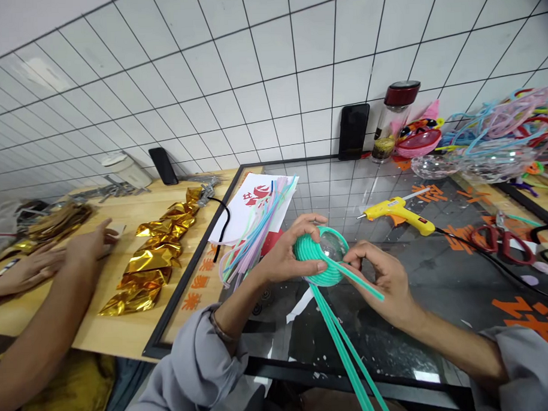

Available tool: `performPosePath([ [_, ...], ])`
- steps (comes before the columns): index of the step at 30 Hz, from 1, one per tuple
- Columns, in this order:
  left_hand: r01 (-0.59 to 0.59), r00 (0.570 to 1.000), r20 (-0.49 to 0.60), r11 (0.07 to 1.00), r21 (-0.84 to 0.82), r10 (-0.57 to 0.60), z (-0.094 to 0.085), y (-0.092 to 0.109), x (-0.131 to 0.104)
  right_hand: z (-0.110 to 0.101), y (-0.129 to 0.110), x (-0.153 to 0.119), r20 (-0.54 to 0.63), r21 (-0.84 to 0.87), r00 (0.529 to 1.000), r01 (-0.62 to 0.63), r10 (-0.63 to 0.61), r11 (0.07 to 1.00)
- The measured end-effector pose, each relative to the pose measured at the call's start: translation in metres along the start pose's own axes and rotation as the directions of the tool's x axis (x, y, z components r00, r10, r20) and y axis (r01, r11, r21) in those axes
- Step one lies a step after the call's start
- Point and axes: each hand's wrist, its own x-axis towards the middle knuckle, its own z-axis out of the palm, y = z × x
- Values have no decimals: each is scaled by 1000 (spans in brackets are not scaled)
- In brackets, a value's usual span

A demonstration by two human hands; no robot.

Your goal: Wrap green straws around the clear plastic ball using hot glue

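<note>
A clear plastic ball (334, 244) is partly wrapped in rows of teal pipe cleaner (309, 255). Fingers and thumb of my left hand (291, 256) close around its left side, the thumb lying across the front. My right hand (382, 279) pinches a teal strand at the ball's right edge, and its short end sticks out below those fingers. Longer teal pipe cleaners (344, 347) hang from the underside of the ball toward my lap. What lies behind the ball is hidden by my fingers.
A yellow hot glue gun (398, 215) and red-handled scissors (504, 240) lie to the right. Pastel pipe cleaners (261, 221) rest on white paper. Phones (353, 131) and a glass bottle (390, 123) stand by the wall. At left, a co-worker's hands (89, 245) work near gold foil (152, 257).
</note>
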Motion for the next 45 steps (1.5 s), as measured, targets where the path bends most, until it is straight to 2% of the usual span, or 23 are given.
performPosePath([
  [3, -17, 1000, 7, 1000, 12, 16, -1, -1, 0, -1, 3, -4, -17, -12, 999, 39, -39, 999],
  [10, -12, 1000, 22, 1000, 11, 12, -2, 0, 1, 1, 8, -5, -53, -23, 998, -25, 24, 999],
  [14, -9, 1000, 21, 1000, 13, 9, -1, 1, 2, -1, 9, -4, -93, 2, 995, 22, -22, 1000],
  [21, -15, 1000, 2, 1000, -4, 15, 0, -3, 2, -2, 11, 1, -127, -84, 990, 53, -63, 995],
  [24, -8, 1000, -5, 1000, -5, 8, -1, -4, 1, -4, 7, 3, -138, -61, 990, -7, -2, 998],
  [27, -7, 1000, -7, 1000, 8, 7, -1, -3, 1, -8, 2, 1, -126, 6, 984, -127, 127, 992],
  [31, -17, 1000, -3, 1000, 19, 17, -1, -1, 2, -13, -4, -6, -84, 191, 947, -291, 311, 937],
  [35, -22, 1000, -2, 999, 35, 22, -1, 0, 3, -15, -5, -9, -44, 347, 901, -392, 433, 852],
  [39, -12, 1000, -16, 999, 43, 13, -1, 1, 2, -18, -5, -7, -73, 348, 885, -409, 459, 843],
  [45, 7, 1000, -15, 998, 60, -6, -1, 2, 1, -19, -1, -4, -112, 238, 909, -367, 401, 899],
])
